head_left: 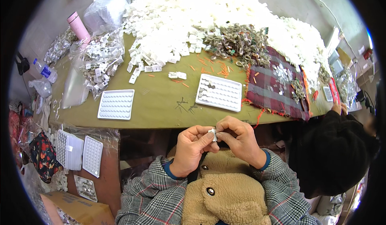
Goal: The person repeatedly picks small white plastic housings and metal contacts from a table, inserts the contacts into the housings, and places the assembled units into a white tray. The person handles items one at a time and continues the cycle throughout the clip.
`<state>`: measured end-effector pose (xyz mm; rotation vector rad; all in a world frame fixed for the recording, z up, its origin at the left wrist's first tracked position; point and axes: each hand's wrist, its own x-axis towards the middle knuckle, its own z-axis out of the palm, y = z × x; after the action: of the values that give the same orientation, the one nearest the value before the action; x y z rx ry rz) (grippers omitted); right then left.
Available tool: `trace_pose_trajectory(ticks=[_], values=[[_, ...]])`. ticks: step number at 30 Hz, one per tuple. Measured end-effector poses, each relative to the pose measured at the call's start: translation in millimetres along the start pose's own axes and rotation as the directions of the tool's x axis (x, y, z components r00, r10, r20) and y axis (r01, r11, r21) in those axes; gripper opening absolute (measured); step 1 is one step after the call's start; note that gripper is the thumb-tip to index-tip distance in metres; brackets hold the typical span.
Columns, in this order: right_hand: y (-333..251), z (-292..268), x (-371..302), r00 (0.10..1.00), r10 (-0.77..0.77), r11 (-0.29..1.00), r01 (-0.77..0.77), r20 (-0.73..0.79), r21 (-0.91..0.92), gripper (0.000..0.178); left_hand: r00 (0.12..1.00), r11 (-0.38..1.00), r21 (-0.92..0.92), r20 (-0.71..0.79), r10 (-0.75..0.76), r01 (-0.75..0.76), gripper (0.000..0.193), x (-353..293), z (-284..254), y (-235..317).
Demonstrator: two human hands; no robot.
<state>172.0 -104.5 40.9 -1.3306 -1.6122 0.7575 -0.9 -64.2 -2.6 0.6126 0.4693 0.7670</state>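
Both my hands meet just in front of the table's near edge. A small white plastic piece (pixel 212 134) sits pinched between the thumb and fingers of my left hand (pixel 194 146). My right hand (pixel 241 140) closes its thumb and forefinger on the same piece from the other side; its finer detail is too small to make out. Beyond my hands, a white tray with rows of round pockets (pixel 225 94) lies on the table, with a few small dark parts at its left. Another such tray (pixel 116 105) lies further left, its pockets showing no parts.
A huge heap of white plastic pieces (pixel 169 20) covers the table's back. Beside it lie a pile of coiled leads (pixel 241 42), orange bits (pixel 221 69) and a plaid cloth (pixel 261 90). A pink bottle (pixel 78 27) stands at left. A person (pixel 335 152) works at right.
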Motion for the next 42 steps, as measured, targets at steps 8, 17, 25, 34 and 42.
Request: trace_pose_trajectory(ticks=[8, 17, 25, 34, 42], values=[[-5, -7, 107, 0.967, -0.105, 0.965, 0.156, 0.233, -0.211, 0.007, 0.99, 0.964, -0.25, 0.08, 0.118, -0.094, 0.028, 9, -24, 37], [37, 45, 203, 0.843, -0.155, 0.551, 0.507, 0.515, -0.664, 0.007, 0.998, 0.942, -0.33, -0.034, 0.053, -0.062, 0.033, 19, -42, 63], [0, 3, 138, 0.524, -0.585, 0.471, 0.841, 0.62, -0.267, 0.012, 0.997, 0.957, -0.283, 0.0, -0.072, 0.069, 0.037, 22, -42, 69], [40, -83, 132, 0.992, -0.109, 0.924, 0.076, -0.067, -0.376, 0.015, 0.979, 0.96, -0.199, 0.088, -0.184, 0.199, 0.023, 34, -37, 55], [117, -95, 176, 0.989, 0.039, 0.581, -0.14, -0.144, -0.802, 0.02, 0.99, 0.977, -0.17, 0.07, -0.121, 0.131, 0.019, 38, -34, 49]])
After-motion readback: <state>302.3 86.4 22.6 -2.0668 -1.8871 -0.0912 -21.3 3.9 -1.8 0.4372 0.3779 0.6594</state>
